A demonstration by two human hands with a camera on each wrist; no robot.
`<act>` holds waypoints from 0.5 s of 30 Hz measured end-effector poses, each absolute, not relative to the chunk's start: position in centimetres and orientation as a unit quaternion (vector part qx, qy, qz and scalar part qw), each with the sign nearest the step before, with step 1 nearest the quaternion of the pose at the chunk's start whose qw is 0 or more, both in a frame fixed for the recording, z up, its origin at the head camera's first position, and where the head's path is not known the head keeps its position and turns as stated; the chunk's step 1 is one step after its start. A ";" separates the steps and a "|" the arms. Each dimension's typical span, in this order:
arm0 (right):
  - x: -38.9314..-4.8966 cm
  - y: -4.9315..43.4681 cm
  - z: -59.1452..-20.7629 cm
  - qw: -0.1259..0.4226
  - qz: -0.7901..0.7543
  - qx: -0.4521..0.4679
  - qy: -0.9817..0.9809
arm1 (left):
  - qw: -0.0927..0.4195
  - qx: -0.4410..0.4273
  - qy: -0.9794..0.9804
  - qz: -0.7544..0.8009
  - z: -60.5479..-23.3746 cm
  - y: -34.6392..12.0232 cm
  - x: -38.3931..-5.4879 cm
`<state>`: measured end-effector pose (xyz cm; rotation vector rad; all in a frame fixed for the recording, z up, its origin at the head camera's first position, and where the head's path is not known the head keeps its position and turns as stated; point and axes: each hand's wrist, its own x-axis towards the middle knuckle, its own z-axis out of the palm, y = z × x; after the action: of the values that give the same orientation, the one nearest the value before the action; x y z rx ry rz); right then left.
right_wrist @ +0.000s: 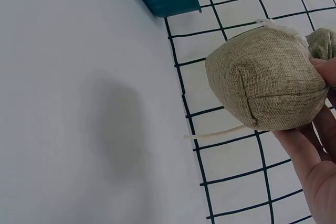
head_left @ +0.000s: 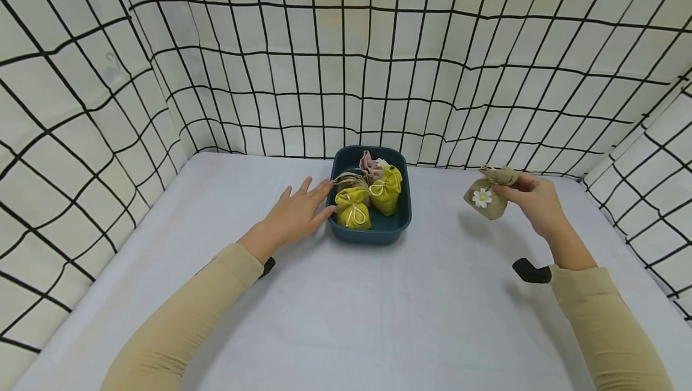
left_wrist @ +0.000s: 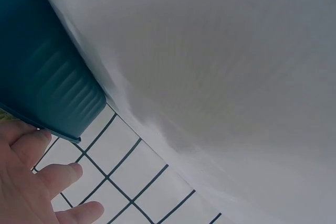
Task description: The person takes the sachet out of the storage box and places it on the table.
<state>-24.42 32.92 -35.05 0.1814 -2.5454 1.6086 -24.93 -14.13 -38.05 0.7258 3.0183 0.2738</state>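
Observation:
My right hand [head_left: 535, 199] pinches a beige drawstring pouch [head_left: 489, 205] by its gathered neck, raised over the right of the table. A white flower with a yellow centre decorates the pouch's front. In the right wrist view the pouch [right_wrist: 268, 77] looks round and full, and its shadow falls on the cloth. My left hand [head_left: 297, 211], fingers spread and fairly straight, touches the left rim of a dark blue plastic basket [head_left: 373, 236]. Inside the basket are two yellow pouches [head_left: 354, 208] with white bows, a beige pouch and a pink pouch [head_left: 369, 166].
A white cloth [head_left: 335, 319] covers the table. Behind and along both sides stand pale walls with a black grid [head_left: 303, 72]. A black wrist mount [head_left: 532, 271] sticks out from the right sleeve.

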 end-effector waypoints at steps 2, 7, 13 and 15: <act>-24.5 33.2 -35.3 0.062 0.537 0.062 -0.839 | 0.015 0.233 0.968 0.088 -38.0 -14.1 -24.9; -24.8 33.9 -35.8 0.064 0.534 0.057 -0.841 | 0.017 0.233 0.968 0.090 -38.0 -14.1 -24.9; -25.2 34.7 -36.4 0.077 0.501 0.040 -0.861 | 0.013 0.234 0.968 0.089 -38.1 -14.1 -24.9; -25.2 34.9 -36.5 0.082 0.500 0.038 -0.861 | 0.011 0.235 0.968 0.088 -38.0 -14.1 -24.9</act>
<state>-25.22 34.91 -36.52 0.1128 -2.5729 1.4921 -24.91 -14.12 -38.04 0.7326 3.0194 0.2737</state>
